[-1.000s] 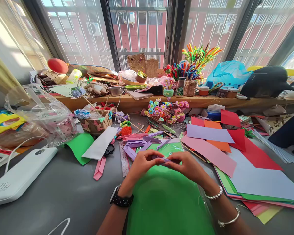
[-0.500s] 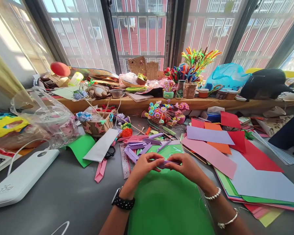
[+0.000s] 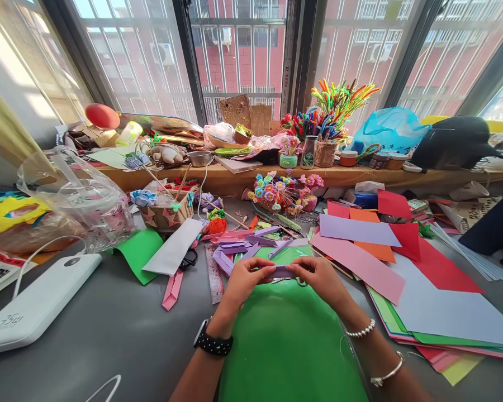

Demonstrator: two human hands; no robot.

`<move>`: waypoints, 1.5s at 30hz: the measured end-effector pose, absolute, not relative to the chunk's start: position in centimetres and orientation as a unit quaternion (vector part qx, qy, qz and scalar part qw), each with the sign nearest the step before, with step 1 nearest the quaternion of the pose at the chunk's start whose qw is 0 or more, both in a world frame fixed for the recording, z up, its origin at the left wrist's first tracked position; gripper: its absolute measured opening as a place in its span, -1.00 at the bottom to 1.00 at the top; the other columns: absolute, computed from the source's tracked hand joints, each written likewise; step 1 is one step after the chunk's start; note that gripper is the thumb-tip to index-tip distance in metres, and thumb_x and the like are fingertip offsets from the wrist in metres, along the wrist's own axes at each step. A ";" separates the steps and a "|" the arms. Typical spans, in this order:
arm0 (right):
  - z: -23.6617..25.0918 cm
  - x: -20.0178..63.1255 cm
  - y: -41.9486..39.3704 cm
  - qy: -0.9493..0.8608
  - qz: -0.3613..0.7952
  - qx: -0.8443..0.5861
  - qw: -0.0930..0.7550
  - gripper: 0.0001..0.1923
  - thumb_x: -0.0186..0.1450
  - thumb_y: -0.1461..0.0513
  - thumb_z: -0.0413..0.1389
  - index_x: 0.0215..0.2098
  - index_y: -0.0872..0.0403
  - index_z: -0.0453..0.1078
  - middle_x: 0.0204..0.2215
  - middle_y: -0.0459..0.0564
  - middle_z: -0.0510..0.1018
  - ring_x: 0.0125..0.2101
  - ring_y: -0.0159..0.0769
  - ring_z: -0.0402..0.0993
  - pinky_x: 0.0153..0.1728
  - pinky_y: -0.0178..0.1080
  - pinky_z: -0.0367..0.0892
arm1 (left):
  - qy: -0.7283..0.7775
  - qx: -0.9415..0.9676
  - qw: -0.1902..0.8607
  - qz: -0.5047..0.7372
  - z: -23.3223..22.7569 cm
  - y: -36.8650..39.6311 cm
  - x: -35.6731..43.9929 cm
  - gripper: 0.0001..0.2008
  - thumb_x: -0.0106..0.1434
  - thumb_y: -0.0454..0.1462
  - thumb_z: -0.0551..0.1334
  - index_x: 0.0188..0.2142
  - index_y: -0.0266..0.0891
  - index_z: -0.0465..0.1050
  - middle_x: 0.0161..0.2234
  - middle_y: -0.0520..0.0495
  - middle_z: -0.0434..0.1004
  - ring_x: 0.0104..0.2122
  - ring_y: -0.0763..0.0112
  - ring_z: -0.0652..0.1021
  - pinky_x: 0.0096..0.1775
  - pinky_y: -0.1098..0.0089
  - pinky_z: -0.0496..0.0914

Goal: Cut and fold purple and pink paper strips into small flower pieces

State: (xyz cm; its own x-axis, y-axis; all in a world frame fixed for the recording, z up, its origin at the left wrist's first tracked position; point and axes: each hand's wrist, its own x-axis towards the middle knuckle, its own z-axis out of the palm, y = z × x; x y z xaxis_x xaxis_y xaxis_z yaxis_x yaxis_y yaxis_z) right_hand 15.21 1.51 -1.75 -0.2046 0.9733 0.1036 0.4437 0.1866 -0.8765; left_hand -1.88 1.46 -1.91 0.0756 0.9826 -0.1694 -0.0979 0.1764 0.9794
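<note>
Beyond green mat (image 3: 293, 340) on table (image 3: 109, 335), flowers (image 3: 144, 197) in basket (image 3: 163, 218), windows (image 3: 238, 61) — above mat, purple strip (image 3: 281, 272) in pinch of left hand (image 3: 245, 282), right hand (image 3: 322, 282)

Head camera is looking forward and down over the grey desk (image 3: 126, 329), facing the barred windows (image 3: 238, 61). Left hand (image 3: 246, 281) and right hand (image 3: 321, 279) are showing near, just below centre; the cluttered ledge (image 3: 230, 181) is running farther off.

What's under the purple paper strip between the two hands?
A glossy green mat shows around and below the purple strip. Whatever lies directly behind the strip, left hand and right hand is covered, so I cannot tell.
</note>
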 end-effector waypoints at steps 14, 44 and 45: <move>-2.5 15.3 1.8 -0.658 0.381 -0.514 0.398 -0.74 0.11 0.11 0.08 -0.51 0.15 0.44 -0.68 -0.10 0.41 -0.65 -0.44 0.26 -0.63 -0.40 0.16 | 0.505 0.411 0.599 0.466 -2.0 1.6 -2.1 -0.77 -0.17 -0.24 0.37 -0.48 -0.33 0.52 -0.48 -0.02 0.54 -0.49 0.44 0.53 -0.38 0.48 0.45; -2.1 14.8 1.2 -0.671 0.298 -0.520 0.437 -0.73 0.16 0.10 0.03 -0.49 0.14 0.41 -0.66 -0.09 0.41 -0.65 -0.43 0.21 -0.65 -0.39 0.11 | 0.485 0.437 0.568 0.500 -2.0 1.7 -2.0 -0.75 -0.14 -0.18 0.33 -0.49 -0.32 0.48 -0.56 0.04 0.49 -0.54 0.44 0.52 -0.44 0.47 0.44; -2.1 14.8 1.2 -0.673 0.293 -0.519 0.438 -0.73 0.16 0.10 0.03 -0.49 0.13 0.41 -0.66 -0.09 0.41 -0.65 -0.42 0.22 -0.65 -0.38 0.10 | 0.483 0.447 0.567 0.495 -2.0 1.7 -2.1 -0.75 -0.11 -0.16 0.32 -0.48 -0.32 0.48 -0.55 0.03 0.49 -0.53 0.42 0.52 -0.43 0.46 0.45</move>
State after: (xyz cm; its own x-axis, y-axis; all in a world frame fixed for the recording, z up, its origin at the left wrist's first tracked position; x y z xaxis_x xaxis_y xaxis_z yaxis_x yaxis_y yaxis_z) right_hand 14.81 1.17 -2.06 -0.0771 0.9552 0.2856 0.4422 0.2895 -0.8489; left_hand -2.07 1.68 -1.98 0.0427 0.9935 -0.1053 -0.1303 0.1100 0.9853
